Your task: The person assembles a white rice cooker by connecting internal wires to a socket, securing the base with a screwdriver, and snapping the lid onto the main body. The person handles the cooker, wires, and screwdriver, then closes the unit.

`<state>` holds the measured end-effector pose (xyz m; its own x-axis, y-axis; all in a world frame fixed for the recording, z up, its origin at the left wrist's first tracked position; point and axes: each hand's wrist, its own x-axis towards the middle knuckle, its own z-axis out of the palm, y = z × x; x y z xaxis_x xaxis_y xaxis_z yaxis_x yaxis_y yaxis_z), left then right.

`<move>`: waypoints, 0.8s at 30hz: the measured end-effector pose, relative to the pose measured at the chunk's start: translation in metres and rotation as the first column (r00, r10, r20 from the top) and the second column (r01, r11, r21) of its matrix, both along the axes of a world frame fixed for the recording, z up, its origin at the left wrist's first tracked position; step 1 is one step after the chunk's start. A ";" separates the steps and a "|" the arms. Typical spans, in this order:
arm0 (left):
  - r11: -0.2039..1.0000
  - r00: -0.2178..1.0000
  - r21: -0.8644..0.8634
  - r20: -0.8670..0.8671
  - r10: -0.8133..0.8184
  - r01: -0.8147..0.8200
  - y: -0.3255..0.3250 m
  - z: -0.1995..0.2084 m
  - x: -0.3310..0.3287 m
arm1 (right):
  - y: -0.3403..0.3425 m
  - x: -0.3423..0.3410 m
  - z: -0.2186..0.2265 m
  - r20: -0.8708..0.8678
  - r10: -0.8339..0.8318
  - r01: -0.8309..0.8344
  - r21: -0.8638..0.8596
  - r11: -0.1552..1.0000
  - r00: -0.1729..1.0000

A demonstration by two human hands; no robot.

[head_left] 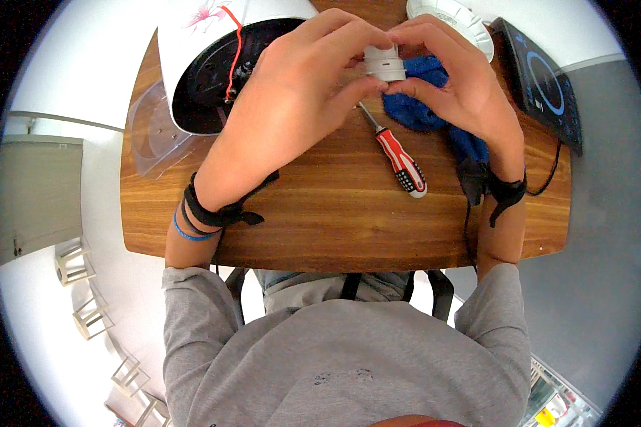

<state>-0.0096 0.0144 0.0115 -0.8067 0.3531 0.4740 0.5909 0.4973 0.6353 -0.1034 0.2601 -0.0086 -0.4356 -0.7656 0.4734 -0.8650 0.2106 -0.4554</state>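
Observation:
A small white ribbed cylindrical plastic part (385, 65) is held up over the far side of the table between both hands. My left hand (313, 67) pinches it from the left, thumb below and fingers above. From the other side my right hand (459, 78) grips it in the same way. Just beneath lies a screwdriver (400, 162) with a red, white and black handle, its tip hidden by my left hand. A crumpled blue cloth (414, 107) rests behind and under my right hand. To the left, a white appliance housing (174, 53) lies with its dark hollow side facing me.
A red wire (236, 53) hangs out of the housing. Beside it, a clear plastic tray (149, 146) holds several tiny screws. A round white vented cover (466, 25) sits at the far right, near a black cooktop (545, 85) with a cable. All stand on the wooden table (320, 220).

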 end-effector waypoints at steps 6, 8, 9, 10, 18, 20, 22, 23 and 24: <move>1.000 0.992 0.028 -0.128 0.002 0.001 -0.002 -0.004 -0.004 | -0.001 0.000 -0.001 0.037 -0.035 0.035 -0.007 0.999 0.999; 0.999 0.991 0.023 -0.133 0.031 -0.028 -0.001 -0.003 -0.004 | -0.002 0.001 -0.003 0.084 -0.032 0.036 -0.045 0.998 0.996; 0.999 0.986 0.017 -0.159 0.048 -0.046 -0.001 -0.005 -0.005 | -0.003 0.001 -0.002 0.080 -0.034 0.037 -0.040 0.999 0.996; 0.998 0.971 0.006 -0.232 0.064 -0.064 -0.004 -0.013 -0.008 | -0.003 0.001 -0.002 0.076 -0.036 0.039 -0.034 0.999 0.996; 0.998 0.994 0.008 -0.093 0.062 -0.062 -0.002 0.000 -0.003 | -0.003 0.001 -0.003 0.078 -0.058 0.061 -0.037 0.997 0.995; 0.996 0.991 -0.009 -0.099 0.092 -0.093 -0.001 0.002 -0.002 | -0.001 0.000 -0.006 0.097 -0.068 0.071 -0.027 0.997 0.993; 0.996 0.987 0.013 -0.131 0.093 -0.092 -0.001 0.000 -0.002 | -0.003 0.000 -0.006 0.097 -0.047 0.052 -0.042 0.998 0.994; 0.995 0.986 0.015 -0.136 0.099 -0.098 -0.001 0.000 -0.002 | -0.004 0.000 -0.006 0.097 -0.038 0.043 -0.049 0.998 0.995; 0.995 0.984 0.019 -0.142 0.104 -0.102 0.000 0.000 -0.002 | -0.004 0.000 -0.005 0.097 -0.036 0.041 -0.046 0.998 0.995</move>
<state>-0.0117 0.0139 0.0115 -0.7623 0.2656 0.5902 0.6219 0.5533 0.5542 -0.1030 0.2562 -0.0136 -0.5094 -0.7250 0.4636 -0.8086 0.2188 -0.5462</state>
